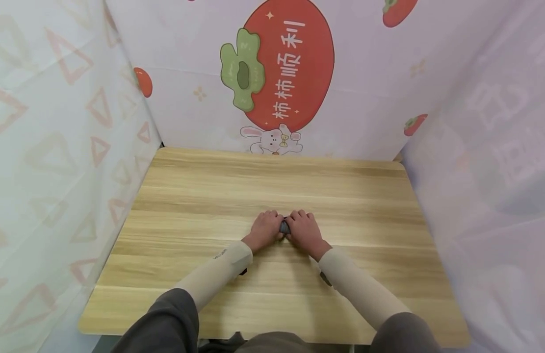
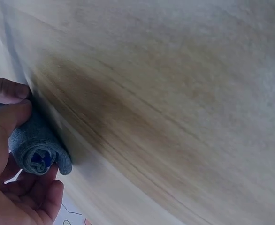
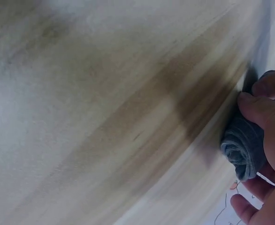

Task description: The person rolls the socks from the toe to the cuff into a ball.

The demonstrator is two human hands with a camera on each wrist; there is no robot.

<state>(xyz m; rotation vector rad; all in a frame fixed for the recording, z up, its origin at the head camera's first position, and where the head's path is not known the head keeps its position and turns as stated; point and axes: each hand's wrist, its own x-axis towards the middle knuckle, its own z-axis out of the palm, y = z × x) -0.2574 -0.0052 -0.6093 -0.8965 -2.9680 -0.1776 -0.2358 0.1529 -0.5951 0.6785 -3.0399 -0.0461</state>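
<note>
A grey-blue knit sock (image 1: 284,227), rolled into a thick cylinder, lies low over the table between both hands in the head view. My left hand (image 1: 266,226) grips one end, its thumb on the near side and curled fingers round the far side. The other end is held the same way by my right hand (image 1: 304,229). In the left wrist view the coiled end of the sock (image 2: 39,150) shows a bit of bright blue inside. Spiral layers of the sock (image 3: 244,145) face the right wrist camera. Both hands cover much of the roll.
The wood-grain table (image 1: 188,196) has rounded corners and extends to all sides of the hands. Behind it hangs a white backdrop (image 1: 365,73) printed with a large red persimmon and a rabbit. Patterned curtains (image 1: 56,162) enclose the left and right sides.
</note>
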